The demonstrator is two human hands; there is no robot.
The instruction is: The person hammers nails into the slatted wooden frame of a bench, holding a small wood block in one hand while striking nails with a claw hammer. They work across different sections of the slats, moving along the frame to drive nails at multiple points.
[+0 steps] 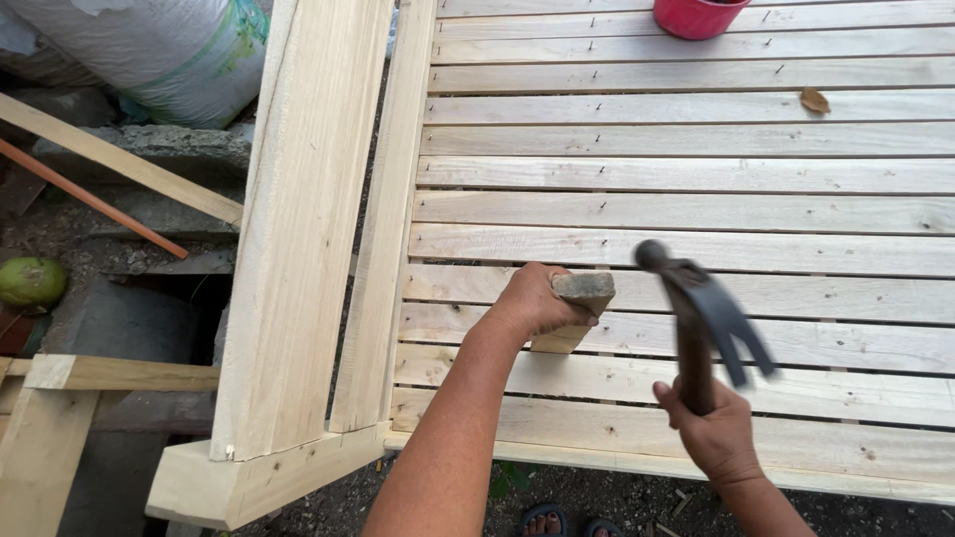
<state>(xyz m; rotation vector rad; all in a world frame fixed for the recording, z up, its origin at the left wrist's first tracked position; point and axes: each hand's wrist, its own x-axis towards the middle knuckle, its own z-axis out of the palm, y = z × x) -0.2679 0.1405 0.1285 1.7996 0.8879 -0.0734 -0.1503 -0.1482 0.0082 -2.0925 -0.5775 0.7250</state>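
Observation:
My left hand (532, 301) grips a short block of pale wood (580, 306) and holds it against the slats of a wooden slatted frame (676, 179). My right hand (714, 430) holds a claw hammer (701, 308) by its handle. The dark hammer head is blurred and raised just right of the block, a short way above the slats. Small nails stick up along several slats further back.
A thick timber rail (308, 229) runs along the frame's left side. A red tub (696, 16) stands at the far edge, with a dry leaf (814, 99) near it. Loose planks, a white sack (149, 50) and a green fruit (30, 281) lie on the ground at left.

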